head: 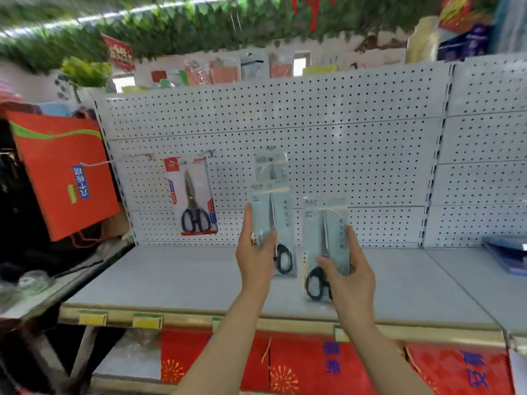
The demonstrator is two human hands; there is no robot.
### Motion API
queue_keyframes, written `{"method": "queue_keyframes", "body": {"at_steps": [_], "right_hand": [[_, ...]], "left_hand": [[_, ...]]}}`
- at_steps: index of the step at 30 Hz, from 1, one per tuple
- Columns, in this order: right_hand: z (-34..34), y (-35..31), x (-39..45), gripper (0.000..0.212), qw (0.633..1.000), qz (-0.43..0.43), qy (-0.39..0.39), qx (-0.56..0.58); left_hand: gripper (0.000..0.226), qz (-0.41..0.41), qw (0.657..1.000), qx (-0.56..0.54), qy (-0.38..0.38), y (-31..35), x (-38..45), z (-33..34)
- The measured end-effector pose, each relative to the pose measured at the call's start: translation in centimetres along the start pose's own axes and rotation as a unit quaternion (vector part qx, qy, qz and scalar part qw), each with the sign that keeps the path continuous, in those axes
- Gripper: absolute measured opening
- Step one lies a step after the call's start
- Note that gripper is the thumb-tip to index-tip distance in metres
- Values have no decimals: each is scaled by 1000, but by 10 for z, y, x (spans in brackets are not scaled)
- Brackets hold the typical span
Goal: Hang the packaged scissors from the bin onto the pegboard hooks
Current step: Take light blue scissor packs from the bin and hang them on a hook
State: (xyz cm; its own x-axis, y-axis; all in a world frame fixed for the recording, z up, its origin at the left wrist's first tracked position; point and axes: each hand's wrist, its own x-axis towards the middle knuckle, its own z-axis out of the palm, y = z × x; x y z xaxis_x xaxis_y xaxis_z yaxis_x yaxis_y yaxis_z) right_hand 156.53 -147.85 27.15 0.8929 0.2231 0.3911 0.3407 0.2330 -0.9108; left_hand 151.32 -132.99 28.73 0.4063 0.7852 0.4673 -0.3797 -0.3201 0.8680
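Head view: left hand (255,253) grips one pale scissors pack (272,223) raised toward the pegboard (356,155) hook with a pack already hung, right hand (349,276) clasps a second pack (326,246) nearer, waiting; bin unseen.

a shop: pegboard (313,109) hung with packaged scissors (196,195), shelf price tags (147,321).

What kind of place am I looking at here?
Most likely a small shop's display aisle. A white pegboard wall carries hooks with packaged scissors hung up, the shelf edge bears price tags, and red gift bags are stacked below.
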Motion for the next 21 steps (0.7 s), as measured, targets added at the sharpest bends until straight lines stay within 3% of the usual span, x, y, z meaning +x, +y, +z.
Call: {"method": "queue_keyframes", "body": {"at_steps": [7,21], "right_hand": [[34,-16,23,76,998,-36,43,-1],[46,-16,56,77,998,-61,23,-3]], "left_hand": [[76,2,999,-18,-41,10,60,11],[76,-19,1000,7,-11,-13,96,36]]}}
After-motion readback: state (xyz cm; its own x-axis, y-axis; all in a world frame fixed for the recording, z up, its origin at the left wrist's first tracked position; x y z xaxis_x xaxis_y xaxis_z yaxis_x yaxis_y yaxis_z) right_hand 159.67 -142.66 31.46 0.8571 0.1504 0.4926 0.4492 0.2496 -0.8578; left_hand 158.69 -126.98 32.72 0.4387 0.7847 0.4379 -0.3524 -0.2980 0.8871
